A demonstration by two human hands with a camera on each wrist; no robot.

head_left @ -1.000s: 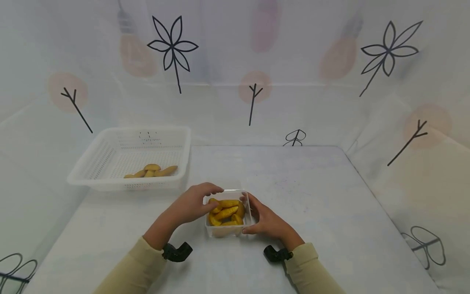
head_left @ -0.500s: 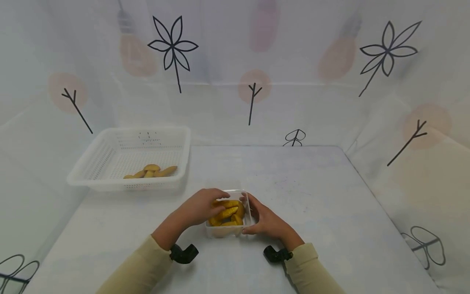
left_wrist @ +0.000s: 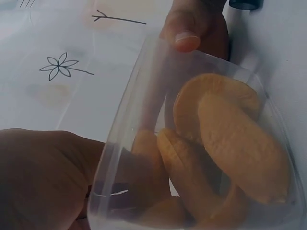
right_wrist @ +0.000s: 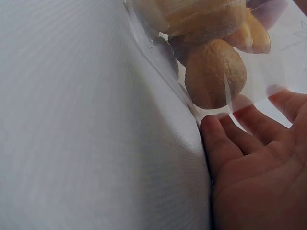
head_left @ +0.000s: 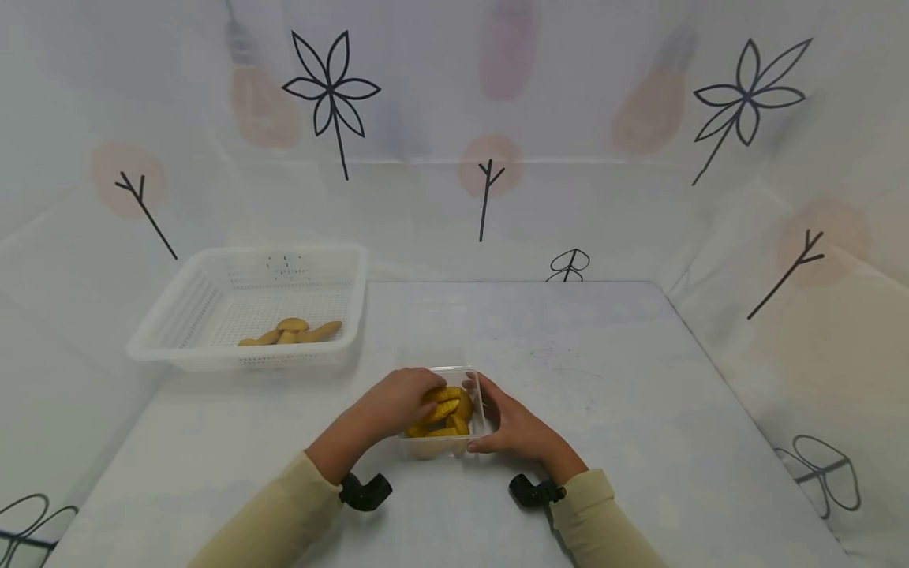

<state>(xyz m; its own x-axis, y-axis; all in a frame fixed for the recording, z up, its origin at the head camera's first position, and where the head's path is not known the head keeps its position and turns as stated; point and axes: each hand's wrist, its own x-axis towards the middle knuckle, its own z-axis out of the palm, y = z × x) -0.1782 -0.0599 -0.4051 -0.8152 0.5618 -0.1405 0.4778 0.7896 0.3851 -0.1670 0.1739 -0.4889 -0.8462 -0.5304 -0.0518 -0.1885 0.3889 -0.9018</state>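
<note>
A pale printed sheet point(head_left: 426, 213) is hanging across the top of the frame. Below it, the white tabletop point(head_left: 604, 379) is filling the lower part. A perforated white basket point(head_left: 241, 355) is standing at mid-height on the left side. Of the hands, the right hand point(head_left: 521, 430) is curving round the right side of a clear container point(head_left: 426, 449), holding it. The left hand point(head_left: 398, 401) is shifting rightward and deeper over the left side than a second ago, so the work appears to be centring on the contents; whether its fingers are gripping anything, I cannot tell. The container is sitting just below the frame's centre, with yellow pieces point(head_left: 443, 411) lying inside. Smaller-looking mushroom-like pieces point(head_left: 289, 332) are lying in the basket.
</note>
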